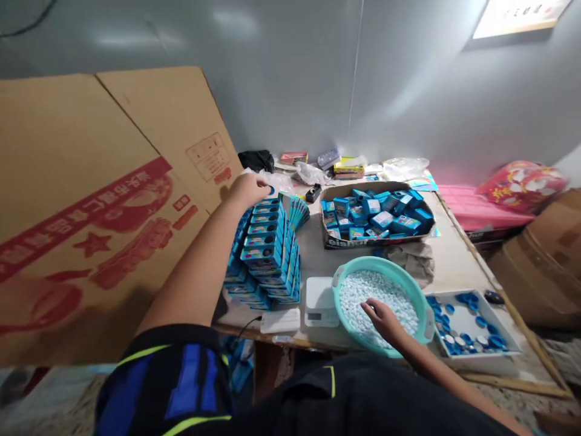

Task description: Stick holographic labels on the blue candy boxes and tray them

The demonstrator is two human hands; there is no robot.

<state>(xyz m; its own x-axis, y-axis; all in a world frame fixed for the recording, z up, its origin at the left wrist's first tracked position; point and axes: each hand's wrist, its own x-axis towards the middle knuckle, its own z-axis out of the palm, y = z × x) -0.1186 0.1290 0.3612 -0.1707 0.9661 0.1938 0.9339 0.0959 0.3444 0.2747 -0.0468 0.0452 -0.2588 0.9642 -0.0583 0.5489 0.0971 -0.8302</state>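
My left hand [249, 189] is closed, with a small blue round cap [271, 190] at its fingertips, above the back of stacked blue boxes [264, 251]. Over the turquoise basin [425, 303], my right hand [381, 317] has its fingers pressed together around something small and dark that I cannot make out. White and pale blue pellets [370, 287] fill the basin beneath that hand. Right of the basin, a white tray [469, 309] holds blue round caps and white discs.
A cardboard box [370, 243] full of small blue boxes stands behind the basin. White scales [320, 300] lie left of it, near crumpled brown paper [415, 263] on its far side. A large carton [91, 200] rises on the left. Plastic bags [313, 174] lie by the wall.
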